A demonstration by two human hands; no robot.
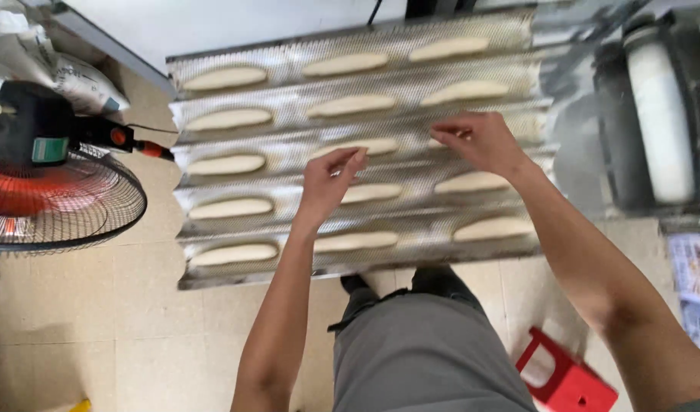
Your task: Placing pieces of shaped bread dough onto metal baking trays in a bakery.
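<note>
Head view: I look down on a perforated metal baguette tray [289, 55] with five channels, each holding three pale dough loaves. My left hand [329, 181] sits over the middle of the tray, fingers bent loosely and released, fingertips at the near end of the centre loaf [380, 145] of the third channel; I cannot tell whether they touch it. My right hand [478, 140] lies further right on the same channel, fingers curled down onto the right-end loaf [437, 143], which shows only at its left tip; I cannot tell whether it is pinched or merely pressed. Left of the tray stands an orange-bladed fan [52, 191] in a wire guard. Right of the tray lies a white roller [661, 122]. Below the tray's right corner, on the tiled floor [121, 328], is a red plastic stool [567, 378].
</note>
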